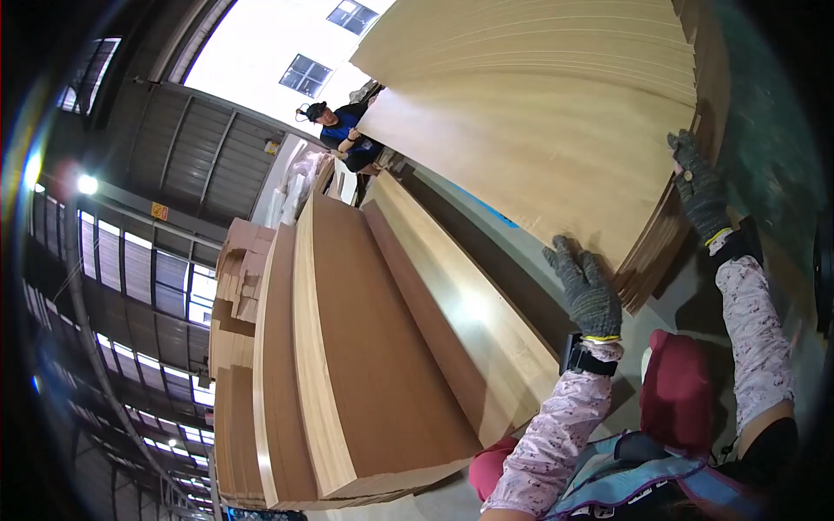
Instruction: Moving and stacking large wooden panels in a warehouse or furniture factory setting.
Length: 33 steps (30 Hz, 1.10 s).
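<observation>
A large pale wood sheet (521, 148) lies on top of a stack of thin sheets that stretches away from me. My left hand (586, 291), in a grey knit glove, rests on the sheet's near left corner with its fingers apart. At the right edge of the stack is my right hand (700, 187), gloved the same way. Its fingers are stretched out against the sheet edges rather than wrapped round them. The near sheet edges (647, 252) fan out unevenly between my hands. At the far left corner, another person (347, 135) in dark clothing has a hand at the sheet.
Long stacks of brown-faced boards (382, 347) with pale edges stand to the left. A shiny pale board (469, 304) lies beside them, near my left forearm. Smaller board stacks (239, 286) and plastic-wrapped goods (295, 182) are farther back. Green floor (773, 156) lies to the right.
</observation>
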Available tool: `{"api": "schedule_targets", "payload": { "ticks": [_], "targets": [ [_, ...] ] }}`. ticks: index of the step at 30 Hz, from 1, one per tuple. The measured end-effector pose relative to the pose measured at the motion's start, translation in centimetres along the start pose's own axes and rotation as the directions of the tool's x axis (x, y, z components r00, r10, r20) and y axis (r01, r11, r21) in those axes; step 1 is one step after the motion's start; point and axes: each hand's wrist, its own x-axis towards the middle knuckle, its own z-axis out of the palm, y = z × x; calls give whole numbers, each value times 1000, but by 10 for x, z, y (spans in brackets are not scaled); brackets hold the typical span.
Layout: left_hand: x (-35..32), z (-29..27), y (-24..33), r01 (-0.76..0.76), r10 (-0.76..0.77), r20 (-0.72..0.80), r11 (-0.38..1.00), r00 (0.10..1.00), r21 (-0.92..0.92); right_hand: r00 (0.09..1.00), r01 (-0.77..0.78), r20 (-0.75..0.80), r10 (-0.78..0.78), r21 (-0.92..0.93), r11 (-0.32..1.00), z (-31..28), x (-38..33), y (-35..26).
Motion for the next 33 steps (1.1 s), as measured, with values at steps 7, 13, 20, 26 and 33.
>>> {"api": "schedule_targets", "payload": {
  "ticks": [7,13,20,26,33],
  "targets": [
    [0,1,-2,28,-29,-22,999,999,-39,980,-173,7,197,508,844,15,-11,20],
    [-13,-11,1,182,-164,91,948,982,-262,948,-240,227,225,40,970,-16,-5,-10],
    [-147,-61,-121,387,-377,93,868,921,-311,947,-106,312,-79,535,838,21,-91,-200],
    [-313,-137,-229,700,-737,147,674,660,234,740,-508,662,114,440,741,132,-192,-224],
    [-321,-171,-269,738,-725,-134,666,675,111,391,-497,782,485,-264,826,190,-324,-127]
  ]
}}
